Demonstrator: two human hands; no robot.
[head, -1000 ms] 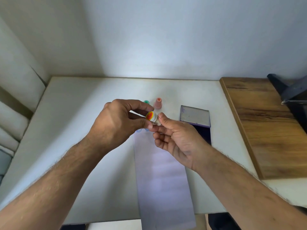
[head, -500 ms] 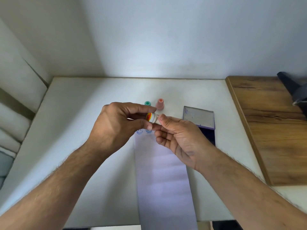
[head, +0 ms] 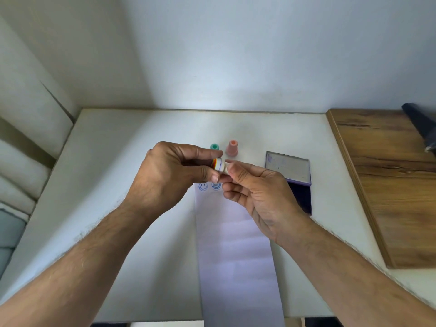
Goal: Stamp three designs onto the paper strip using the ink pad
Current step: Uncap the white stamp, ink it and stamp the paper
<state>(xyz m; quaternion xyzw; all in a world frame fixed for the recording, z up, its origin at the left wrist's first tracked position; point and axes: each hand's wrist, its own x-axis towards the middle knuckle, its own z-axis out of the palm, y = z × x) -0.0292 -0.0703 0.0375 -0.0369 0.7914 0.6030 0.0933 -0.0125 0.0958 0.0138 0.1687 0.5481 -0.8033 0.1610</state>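
Note:
A small white stamp [head: 220, 165] with a red and yellow face is held above the far end of the paper strip [head: 236, 251]. My left hand [head: 174, 175] pinches its wide end between thumb and forefinger. My right hand [head: 257, 197] pinches its narrow end from the right. Two blue prints, a smiley [head: 203, 186] and a round design [head: 216, 185], sit side by side at the strip's top edge. A green stamp [head: 214, 147] and a pink stamp [head: 232, 148] stand upright behind my hands. The ink pad [head: 288, 168] lies open to the right, its lid raised.
The white table [head: 106, 185] runs from the wall to its front edge, which the strip overhangs. A wooden board [head: 389, 185] covers the right side, with a dark object [head: 421, 123] at its far corner. Cushions [head: 16, 175] lie to the left.
The stamp has turned between my fingers: its red and yellow face, earlier turned toward me, now points left and is mostly hidden. Both hands stay over the strip's top end.

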